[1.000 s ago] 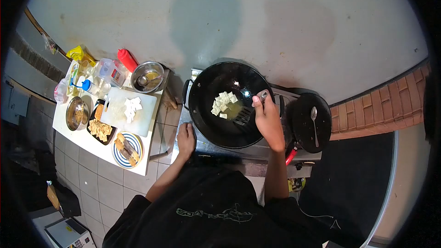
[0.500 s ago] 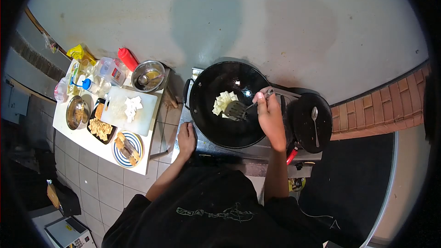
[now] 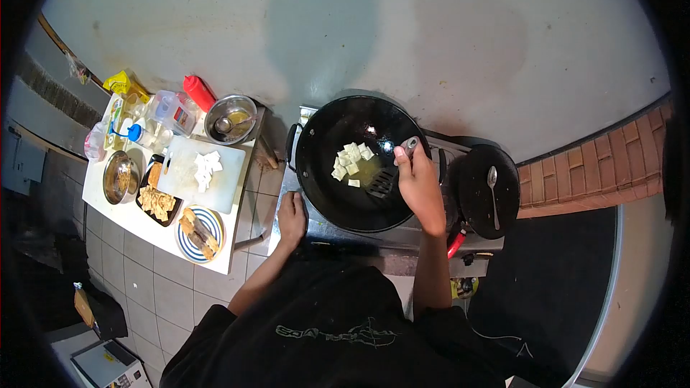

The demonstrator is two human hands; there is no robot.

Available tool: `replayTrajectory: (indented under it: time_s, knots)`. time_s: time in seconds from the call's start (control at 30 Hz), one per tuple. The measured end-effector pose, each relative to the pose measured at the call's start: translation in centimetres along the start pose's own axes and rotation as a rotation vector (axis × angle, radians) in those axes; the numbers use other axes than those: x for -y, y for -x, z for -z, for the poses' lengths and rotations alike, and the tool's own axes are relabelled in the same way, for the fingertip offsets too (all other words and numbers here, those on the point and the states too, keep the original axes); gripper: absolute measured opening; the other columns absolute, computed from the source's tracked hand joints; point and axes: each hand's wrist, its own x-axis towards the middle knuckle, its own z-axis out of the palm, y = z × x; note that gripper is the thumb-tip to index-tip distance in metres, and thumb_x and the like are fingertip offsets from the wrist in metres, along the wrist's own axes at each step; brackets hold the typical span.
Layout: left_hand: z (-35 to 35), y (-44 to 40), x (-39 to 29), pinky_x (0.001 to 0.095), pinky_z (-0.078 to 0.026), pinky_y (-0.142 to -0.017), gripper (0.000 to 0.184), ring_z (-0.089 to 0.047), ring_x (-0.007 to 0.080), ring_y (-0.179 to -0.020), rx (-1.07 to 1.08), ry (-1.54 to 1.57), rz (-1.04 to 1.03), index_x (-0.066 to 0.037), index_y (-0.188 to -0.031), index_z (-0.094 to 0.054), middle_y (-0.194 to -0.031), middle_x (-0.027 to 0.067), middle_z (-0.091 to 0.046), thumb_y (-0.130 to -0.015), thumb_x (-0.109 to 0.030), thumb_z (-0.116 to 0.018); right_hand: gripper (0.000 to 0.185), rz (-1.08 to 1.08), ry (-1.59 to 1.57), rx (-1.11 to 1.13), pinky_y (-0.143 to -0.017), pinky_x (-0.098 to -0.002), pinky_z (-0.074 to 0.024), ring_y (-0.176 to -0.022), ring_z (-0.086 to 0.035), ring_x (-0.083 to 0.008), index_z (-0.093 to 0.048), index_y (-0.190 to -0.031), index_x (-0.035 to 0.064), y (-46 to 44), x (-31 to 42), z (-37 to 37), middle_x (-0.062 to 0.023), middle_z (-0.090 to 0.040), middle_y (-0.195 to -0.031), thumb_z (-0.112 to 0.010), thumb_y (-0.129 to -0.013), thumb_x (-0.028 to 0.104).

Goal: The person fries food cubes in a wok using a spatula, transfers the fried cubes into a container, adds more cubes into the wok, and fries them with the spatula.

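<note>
My right hand (image 3: 420,185) is closed round the handle of a slotted spatula (image 3: 381,183), above the right side of a black wok (image 3: 338,212). The spatula's slotted head rests low in the wok, just right of a heap of pale white cubes (image 3: 350,158) that look like tofu. Some yellowish oil shows beside the cubes. My left hand (image 3: 292,217) lies flat on the metal stove's (image 3: 323,236) left front edge, holding nothing, with its fingers stretched forward.
Right of the wok, a black pan (image 3: 474,201) with a red handle bears a metal spoon (image 3: 493,194). On the white table (image 3: 115,208) at left are a cutting board (image 3: 180,183) with white pieces, metal bowls, a striped plate (image 3: 188,253), a black tray of food and bottles.
The spatula head has drawn back rightward from the cubes, which now lie more spread out. My right hand has shifted slightly left. My left hand stays in place.
</note>
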Motion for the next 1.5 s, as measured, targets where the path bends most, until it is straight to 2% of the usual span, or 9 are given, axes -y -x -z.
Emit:
replayTrajectory:
  time_s: [0.07, 0.13, 0.3, 0.37, 0.47, 0.9, 0.97, 1.03, 1.5]
  knots:
    - [0.0, 0.1, 0.0, 0.0476, -0.042, -0.084, 0.035, -0.055, 0.0456, -0.096, 0.017, -0.010, 0.016, 0.004, -0.103, -0.054, -0.099, 0.0281, -0.058, -0.102, -0.025, -0.036, 0.021, 0.058, -0.169, 0.017, -0.069, -0.0325, -0.0428, -0.070, -0.051, -0.0186, -0.051, -0.094, 0.0008, 0.1, 0.1, 0.0, -0.0085, -0.056, -0.076, -0.048, -0.101, 0.021]
    - [0.0, 0.2, -0.3, 0.0480, -0.042, -0.077, 0.030, -0.055, 0.0448, -0.088, -0.051, 0.002, -0.020, 0.004, -0.096, -0.054, -0.094, 0.0259, -0.057, -0.100, -0.023, -0.041, 0.021, 0.092, -0.174, -0.028, -0.068, -0.0331, -0.0432, -0.070, -0.052, -0.0192, -0.051, -0.095, 0.0004, 0.1, -0.1, 0.0, -0.0091, -0.056, -0.076, -0.048, -0.101, 0.021]
    - [0.1, 0.1, -0.2, 0.0472, -0.042, -0.081, 0.032, -0.055, 0.0448, -0.092, -0.005, -0.001, 0.002, 0.004, -0.101, -0.054, -0.096, 0.0265, -0.057, -0.101, -0.025, -0.038, 0.022, 0.080, -0.075, -0.046, -0.069, -0.0327, -0.0430, -0.070, -0.052, -0.0193, -0.051, -0.095, 0.0000, 0.1, -0.1, 0.1, -0.0094, -0.056, -0.076, -0.048, -0.101, 0.021]
    - [0.1, 0.0, 0.1, 0.0464, -0.042, -0.085, 0.034, -0.055, 0.0447, -0.095, 0.021, -0.011, 0.022, 0.003, -0.105, -0.053, -0.098, 0.0272, -0.058, -0.102, -0.026, -0.035, 0.027, 0.059, -0.073, 0.013, -0.072, -0.0421, -0.0454, -0.076, -0.057, -0.0405, -0.049, -0.109, -0.0040, 0.2, -0.3, 0.1, -0.0229, -0.059, -0.082, -0.049, -0.100, 0.022]
    - [0.1, 0.2, 0.0, 0.0456, -0.042, -0.084, 0.034, -0.055, 0.0439, -0.094, -0.020, -0.004, -0.009, 0.003, -0.103, -0.053, -0.096, 0.0270, -0.057, -0.102, -0.026, -0.035, 0.032, 0.017, -0.135, 0.026, -0.074, -0.0454, -0.0446, -0.083, -0.057, -0.0451, -0.048, -0.114, -0.0051, 0.3, 0.1, 0.6, -0.0254, -0.061, -0.088, -0.048, -0.100, 0.023]
    - [0.2, 0.2, 0.1, 0.0466, -0.042, -0.084, 0.035, -0.055, 0.0443, -0.095, 0.009, -0.004, 0.014, 0.004, -0.104, -0.052, -0.098, 0.0282, -0.057, -0.102, -0.026, -0.035, 0.022, 0.075, -0.124, -0.034, -0.068, -0.0402, -0.0444, -0.071, -0.056, -0.0350, -0.047, -0.098, -0.0014, 0.4, 0.0, 0.4, -0.0194, -0.057, -0.080, -0.049, -0.100, 0.020]
    - [0.1, 0.2, -0.3, 0.0468, -0.042, -0.084, 0.035, -0.055, 0.0442, -0.096, 0.006, -0.001, 0.010, 0.003, -0.104, -0.052, -0.099, 0.0280, -0.057, -0.102, -0.027, -0.035, 0.021, 0.094, -0.078, -0.013, -0.064, -0.0300, -0.0396, -0.067, -0.045, -0.0142, -0.050, -0.091, 0.0023, 0.5, -0.4, 0.0, -0.0050, -0.053, -0.074, -0.048, -0.101, 0.021]
    - [0.0, 0.1, -0.4, 0.0471, -0.042, -0.079, 0.032, -0.054, 0.0435, -0.089, -0.039, 0.013, -0.007, 0.004, -0.095, -0.054, -0.093, 0.0255, -0.056, -0.101, -0.024, -0.039, 0.021, 0.063, -0.151, 0.011, -0.064, -0.0299, -0.0396, -0.067, -0.045, -0.0140, -0.050, -0.091, 0.0021, 0.6, -0.7, 0.0, -0.0052, -0.053, -0.075, -0.048, -0.101, 0.021]
    - [-0.1, 0.2, 0.3, 0.0464, -0.043, -0.082, 0.033, -0.056, 0.0436, -0.093, -0.033, -0.004, -0.026, 0.003, -0.103, -0.054, -0.098, 0.0265, -0.059, -0.101, -0.026, -0.039, 0.021, 0.042, -0.224, -0.002, -0.071, -0.0318, -0.0435, -0.072, -0.051, -0.0191, -0.049, -0.093, 0.0013, 0.0, -2.0, -0.7, -0.0090, -0.054, -0.076, -0.049, -0.100, 0.021]
